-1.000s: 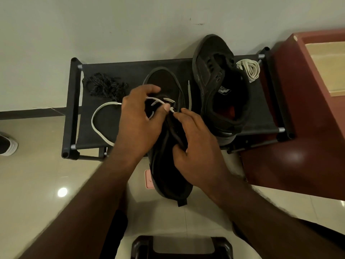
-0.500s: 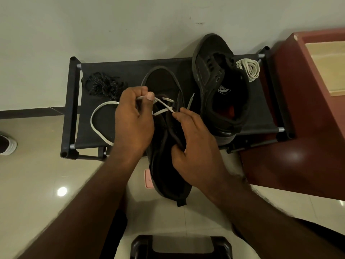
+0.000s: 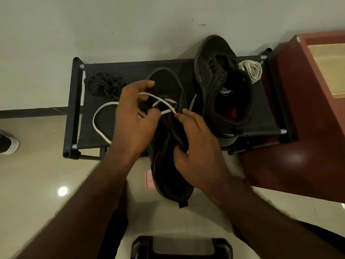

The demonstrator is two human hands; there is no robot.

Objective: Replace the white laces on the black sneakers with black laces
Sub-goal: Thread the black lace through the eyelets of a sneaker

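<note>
A black sneaker (image 3: 164, 85) lies toe-away in the middle, its heel hanging over the front of a black fabric rack (image 3: 130, 71). A white lace (image 3: 164, 107) still crosses its lower eyelets and trails in a loop to the left. My left hand (image 3: 132, 120) holds a strand of that lace in its curled fingers, pulled up off the shoe. My right hand (image 3: 194, 141) grips the shoe's tongue and side. A second black sneaker (image 3: 222, 81), unlaced, lies on its side to the right. A black lace pile (image 3: 104, 85) sits back left; a coiled white lace (image 3: 251, 70) sits back right.
A dark red cabinet (image 3: 302, 128) stands close on the right with a pale wooden panel on top. A white wall runs behind the rack. Another shoe (image 3: 8, 144) shows at the left edge on the tiled floor. A dark stool (image 3: 181, 247) sits at the bottom.
My left hand has drawn the white lace further out of the eyelets and shifted slightly right, its fingers loosening around the strand. My right hand stays on the sneaker.
</note>
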